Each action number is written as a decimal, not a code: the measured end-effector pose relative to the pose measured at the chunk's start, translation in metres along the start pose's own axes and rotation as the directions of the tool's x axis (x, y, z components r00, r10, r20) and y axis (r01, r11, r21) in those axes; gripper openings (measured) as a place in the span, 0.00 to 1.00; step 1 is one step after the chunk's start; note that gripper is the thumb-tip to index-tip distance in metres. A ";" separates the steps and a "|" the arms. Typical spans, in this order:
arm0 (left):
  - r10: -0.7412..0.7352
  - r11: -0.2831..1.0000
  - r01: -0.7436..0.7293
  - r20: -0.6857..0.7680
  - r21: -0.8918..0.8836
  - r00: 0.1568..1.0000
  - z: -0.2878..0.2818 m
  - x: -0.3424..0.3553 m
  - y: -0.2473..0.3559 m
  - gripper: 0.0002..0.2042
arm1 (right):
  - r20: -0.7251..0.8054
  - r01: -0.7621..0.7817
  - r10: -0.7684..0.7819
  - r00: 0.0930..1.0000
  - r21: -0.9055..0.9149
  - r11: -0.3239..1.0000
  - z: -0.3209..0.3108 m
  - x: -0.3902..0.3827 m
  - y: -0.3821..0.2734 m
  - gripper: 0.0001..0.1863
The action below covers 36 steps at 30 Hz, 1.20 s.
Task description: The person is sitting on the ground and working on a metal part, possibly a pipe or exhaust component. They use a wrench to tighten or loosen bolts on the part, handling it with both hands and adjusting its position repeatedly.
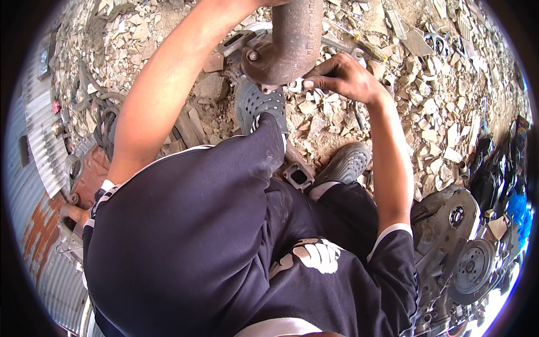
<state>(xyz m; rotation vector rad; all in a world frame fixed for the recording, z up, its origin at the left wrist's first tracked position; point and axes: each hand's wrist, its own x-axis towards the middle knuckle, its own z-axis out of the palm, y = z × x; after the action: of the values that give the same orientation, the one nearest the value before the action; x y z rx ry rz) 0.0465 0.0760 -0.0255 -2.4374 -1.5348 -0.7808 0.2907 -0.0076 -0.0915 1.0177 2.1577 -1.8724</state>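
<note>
A rusty, curved metal pipe (297, 39) with a bolted flange (254, 63) at its lower end stands at the top middle. My left hand (272, 1) reaches to the pipe's upper part; the frame's top edge cuts it off, so its fingers are hidden. My right hand (345, 78) is beside the pipe's lower right, thumb and forefinger brought together near its underside. Close to those fingertips is a small shiny metal piece (295, 85); whether they grip it is unclear. Beyond my right hand lie a wrench (342, 47) and a yellow-handled tool (373, 49).
Broken stones (432, 112) cover the ground. Below the pipe are my grey clogs (345, 164) and a rusty square-ended part (297, 175). A large engine (455, 241) stands at the right, near black plastic bags (497, 163). Corrugated sheets (45, 135) lie at the left.
</note>
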 end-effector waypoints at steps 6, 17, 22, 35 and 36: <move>0.068 0.998 -0.069 -0.088 -0.011 0.994 -0.005 0.000 0.000 0.19 | -0.118 -0.060 0.065 0.991 0.043 0.997 0.020 -0.016 -0.008 0.23; -0.023 0.999 0.024 -0.019 0.039 1.000 -0.010 0.003 0.011 0.16 | -0.346 -0.136 0.232 0.909 0.279 0.951 0.079 -0.032 -0.009 0.21; 0.010 0.999 -0.009 -0.024 0.047 1.000 -0.007 0.007 0.009 0.16 | -0.456 -0.074 0.270 0.848 0.403 0.912 0.108 -0.026 -0.011 0.19; 0.060 0.998 -0.061 0.035 0.031 0.998 0.009 0.002 0.001 0.18 | -0.415 0.087 0.393 0.820 0.771 0.631 0.162 -0.018 -0.027 0.24; 0.058 0.998 -0.059 0.042 0.032 0.997 0.007 0.002 -0.001 0.18 | -0.373 0.088 0.407 0.834 0.818 0.568 0.163 -0.019 -0.031 0.23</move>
<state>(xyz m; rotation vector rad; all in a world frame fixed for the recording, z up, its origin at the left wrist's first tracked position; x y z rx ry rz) 0.0487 0.0810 -0.0307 -2.4765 -1.4710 -0.6932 0.2333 -0.1645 -0.0945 2.0281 1.1273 -2.7910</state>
